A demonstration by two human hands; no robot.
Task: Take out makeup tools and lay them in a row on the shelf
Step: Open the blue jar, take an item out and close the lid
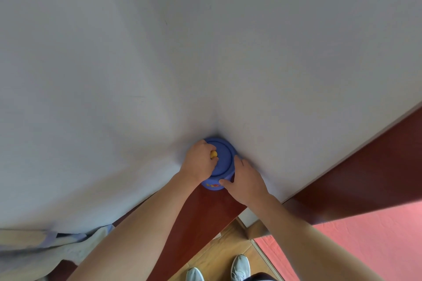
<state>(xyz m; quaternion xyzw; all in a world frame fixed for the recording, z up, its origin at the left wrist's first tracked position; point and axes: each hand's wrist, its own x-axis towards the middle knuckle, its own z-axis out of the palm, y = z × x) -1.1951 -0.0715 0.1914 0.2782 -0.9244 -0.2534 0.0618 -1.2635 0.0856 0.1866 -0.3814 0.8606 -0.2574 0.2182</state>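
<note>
Blue tub (226,162), bright yellow knob (214,154) on top. Red and yellow print (212,185) low on the side. Dark red-brown shelf (196,207), pale grey-white walls (137,52), pink sheet (354,246), white shoes (241,266), honey-brown floor (228,242).

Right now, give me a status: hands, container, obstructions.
Left hand grips yellow knob on lid. Right hand holds blue container. Lid on. Nothing blocking.

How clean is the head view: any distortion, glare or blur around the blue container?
Head view: wide-angle bend splays walls and red-brown shelf outward; soft even light, no glare; faint shadow in the corner behind the blue container; left hand on the yellow knob and right hand slightly soft; container's print unreadable.
</note>
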